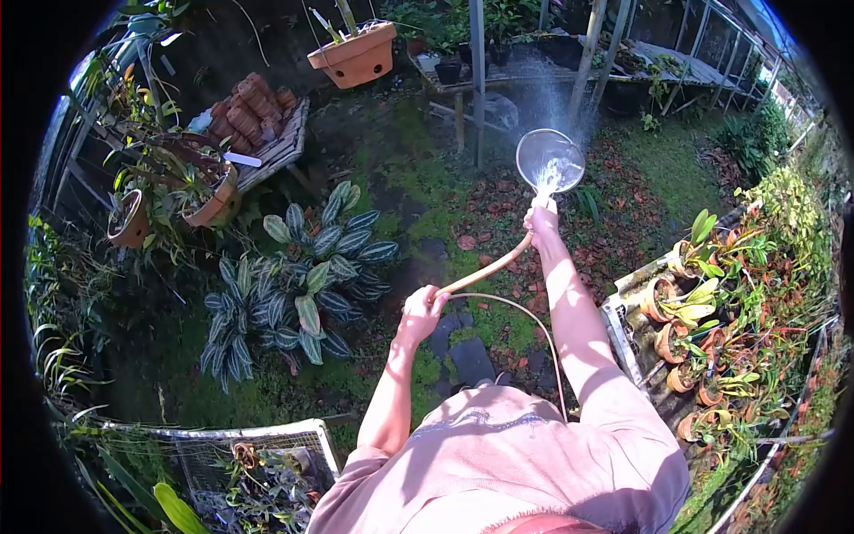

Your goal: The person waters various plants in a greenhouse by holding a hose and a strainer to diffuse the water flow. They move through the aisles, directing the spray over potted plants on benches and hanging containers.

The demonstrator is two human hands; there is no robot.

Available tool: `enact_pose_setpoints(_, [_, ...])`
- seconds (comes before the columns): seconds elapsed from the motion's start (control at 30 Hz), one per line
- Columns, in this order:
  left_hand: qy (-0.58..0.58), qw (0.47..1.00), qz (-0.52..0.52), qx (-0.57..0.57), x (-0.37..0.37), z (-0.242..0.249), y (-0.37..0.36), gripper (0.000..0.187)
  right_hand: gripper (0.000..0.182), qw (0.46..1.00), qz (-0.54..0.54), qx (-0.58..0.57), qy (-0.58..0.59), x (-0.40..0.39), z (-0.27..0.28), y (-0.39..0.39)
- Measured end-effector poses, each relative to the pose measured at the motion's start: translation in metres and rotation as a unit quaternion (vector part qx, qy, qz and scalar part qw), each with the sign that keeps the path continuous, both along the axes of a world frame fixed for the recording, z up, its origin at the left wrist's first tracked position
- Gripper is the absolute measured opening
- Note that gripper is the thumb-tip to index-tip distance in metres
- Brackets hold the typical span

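Note:
My right hand (541, 219), arm stretched forward, is closed around the end of a tan garden hose (495, 267). A round mesh strainer (534, 158) sits just beyond that hand; its handle is hidden, perhaps inside the same grip. White water (553, 174) gushes from the hose end into the mesh, and a fine spray (544, 93) fans out past it. Further back along the hose, my left hand (422, 311) is wrapped round it. From there the hose loops right and runs down beside my body.
Striped-leaf plants (307, 280) grow at left. A terracotta planter (353, 55) hangs ahead, and stacked clay pots (252, 114) lie on a slatted bench (283, 142). Potted plants (676, 343) line the right side. Posts (479, 80) stand before a plant bench (436, 80). Dark paving slabs (471, 360) lie below.

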State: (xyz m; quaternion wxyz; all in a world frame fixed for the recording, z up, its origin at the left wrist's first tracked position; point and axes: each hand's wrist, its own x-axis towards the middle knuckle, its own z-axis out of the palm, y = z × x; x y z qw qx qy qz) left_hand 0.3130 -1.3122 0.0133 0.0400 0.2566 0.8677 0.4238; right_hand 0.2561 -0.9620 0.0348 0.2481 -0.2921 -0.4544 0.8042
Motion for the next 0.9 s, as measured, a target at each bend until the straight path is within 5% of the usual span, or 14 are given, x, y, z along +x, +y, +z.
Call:
enact_pose_setpoints(0.27, [-0.036, 0.995, -0.096, -0.022, 0.017, 0.001, 0.015, 0.027, 0.011, 0.988, -0.152, -0.008, 0.010, 0.085, -0.014, 0.016])
enact_pose_setpoints(0.37, [-0.046, 0.990, -0.121, -0.055, 0.028, 0.010, 0.030, 0.028, 0.012, 0.976, -0.187, -0.037, 0.106, 0.126, -0.022, 0.034])
enact_pose_setpoints(0.5, [-0.040, 0.988, -0.142, -0.045, 0.037, 0.018, 0.048, 0.029, 0.015, 0.952, -0.306, -0.019, 0.016, 0.151, 0.003, 0.043])
enact_pose_setpoints(0.8, [0.066, 0.981, -0.180, 0.024, 0.093, 0.029, 0.069, 0.023, 0.020, 0.948, -0.306, -0.061, 0.068, 0.231, -0.009, 0.059])
enact_pose_setpoints(0.9, [0.059, 0.985, -0.161, 0.020, 0.136, 0.032, 0.077, 0.022, 0.025, 0.928, -0.294, -0.129, 0.187, 0.261, -0.030, 0.074])
